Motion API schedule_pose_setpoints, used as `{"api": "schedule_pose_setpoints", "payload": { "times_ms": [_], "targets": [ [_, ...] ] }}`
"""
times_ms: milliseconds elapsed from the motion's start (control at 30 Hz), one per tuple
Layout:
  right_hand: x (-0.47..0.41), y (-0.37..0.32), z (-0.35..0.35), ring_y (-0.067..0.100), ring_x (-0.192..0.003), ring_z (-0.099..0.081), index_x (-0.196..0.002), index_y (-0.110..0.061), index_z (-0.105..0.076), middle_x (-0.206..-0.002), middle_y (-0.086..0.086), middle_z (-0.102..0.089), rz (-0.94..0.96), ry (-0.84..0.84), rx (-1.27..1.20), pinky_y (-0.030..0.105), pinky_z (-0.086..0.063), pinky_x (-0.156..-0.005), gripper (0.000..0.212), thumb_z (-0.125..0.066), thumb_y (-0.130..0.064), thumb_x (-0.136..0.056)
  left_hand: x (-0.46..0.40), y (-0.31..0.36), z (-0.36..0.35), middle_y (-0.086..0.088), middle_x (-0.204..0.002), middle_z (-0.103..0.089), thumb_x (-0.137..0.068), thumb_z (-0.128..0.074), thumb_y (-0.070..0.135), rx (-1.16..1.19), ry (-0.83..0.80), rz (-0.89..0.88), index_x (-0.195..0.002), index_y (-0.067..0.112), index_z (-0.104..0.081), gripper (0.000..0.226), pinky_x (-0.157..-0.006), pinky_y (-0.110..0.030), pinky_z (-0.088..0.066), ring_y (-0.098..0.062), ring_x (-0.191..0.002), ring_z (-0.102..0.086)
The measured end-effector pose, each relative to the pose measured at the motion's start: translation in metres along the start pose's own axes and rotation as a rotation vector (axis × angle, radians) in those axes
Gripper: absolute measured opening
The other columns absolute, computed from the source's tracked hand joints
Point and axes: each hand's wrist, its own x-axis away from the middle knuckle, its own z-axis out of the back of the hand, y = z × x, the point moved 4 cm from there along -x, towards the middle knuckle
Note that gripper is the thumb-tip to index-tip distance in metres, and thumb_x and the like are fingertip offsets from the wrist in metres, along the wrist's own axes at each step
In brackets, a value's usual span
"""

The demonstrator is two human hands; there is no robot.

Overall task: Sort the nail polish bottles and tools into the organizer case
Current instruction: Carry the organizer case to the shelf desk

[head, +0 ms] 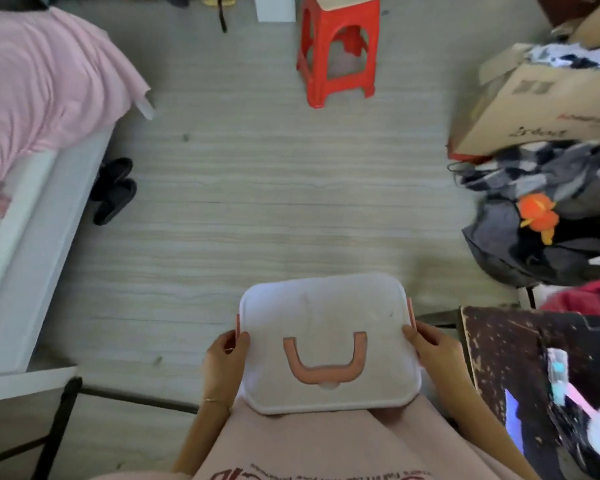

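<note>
A white organizer case (326, 313) with a frosted lid and a pink U-shaped handle (325, 358) rests on my lap, lid closed. My left hand (224, 358) grips its left side at the pink latch, thumb on the lid. On the opposite side, my right hand (430, 348) holds the edge by the other pink latch. No nail polish bottles show in this view; what is inside the case is hidden.
A dark worn table (499, 358) stands at my right with a pink brush-like item (582, 407) on it. A white bed with pink bedding (32, 116) is at left, black slippers (113, 190) beside it. A red stool (338, 46) stands ahead; cardboard box (541, 109) and clothes pile at right.
</note>
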Motion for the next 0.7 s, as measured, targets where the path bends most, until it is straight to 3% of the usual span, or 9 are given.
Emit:
{"api": "schedule_pose_setpoints", "payload": {
  "times_ms": [133,233,400,533,700],
  "targets": [
    [-0.06,-0.052,0.006,0.017,-0.064,-0.055,-0.087,-0.014,-0.068,-0.067,-0.002,-0.063,0.02,-0.008,-0.011,0.033,-0.047,-0.064,0.008,-0.06,-0.017,-0.087,-0.034,0.063,-0.013,-0.003,-0.082,-0.065,-0.088,-0.057,0.019,0.022,0.028,-0.026,-0.087,0.014,-0.064,0.009,-0.071,-0.03,-0.044,-0.022,-0.079,-0.058],
    [-0.1,-0.093,0.008,0.013,-0.062,-0.054,-0.081,-0.019,-0.066,-0.067,-0.005,-0.061,0.017,-0.008,-0.035,0.027,-0.042,-0.057,0.01,-0.058,-0.018,-0.088,-0.057,0.107,-0.016,0.0,-0.075,-0.065,-0.086,-0.059,0.021,0.042,0.055,-0.04,-0.073,0.021,-0.064,0.014,-0.066,-0.033,-0.046,-0.019,-0.073,-0.057],
    [-0.147,-0.153,-0.011,0.016,-0.073,-0.059,-0.092,-0.015,-0.066,-0.079,-0.001,-0.065,0.05,-0.08,-0.008,0.03,-0.045,-0.067,0.011,-0.057,-0.017,-0.089,-0.09,0.139,-0.009,0.001,-0.073,-0.067,-0.085,-0.062,0.02,0.135,0.125,-0.011,-0.072,0.024,-0.065,0.014,-0.064,-0.034,-0.049,-0.019,-0.069,-0.059],
    [-0.177,-0.194,-0.042,0.014,-0.072,-0.06,-0.083,-0.021,-0.065,-0.075,-0.007,-0.065,0.048,-0.115,0.002,0.029,-0.046,-0.065,0.01,-0.058,-0.015,-0.087,-0.135,0.156,0.002,-0.002,-0.068,-0.064,-0.085,-0.061,0.019,0.182,0.14,0.033,-0.072,0.018,-0.067,0.014,-0.058,-0.029,-0.041,-0.02,-0.063,-0.053],
    [-0.215,-0.248,-0.087,0.018,-0.074,-0.059,-0.078,-0.017,-0.068,-0.077,-0.004,-0.065,0.009,-0.078,-0.02,0.035,-0.047,-0.073,0.013,-0.058,-0.015,-0.087,-0.213,0.203,0.023,0.0,-0.073,-0.066,-0.085,-0.061,0.018,0.205,0.11,0.022,-0.069,0.024,-0.064,0.017,-0.063,-0.031,-0.046,-0.018,-0.068,-0.057]
  ]
}}
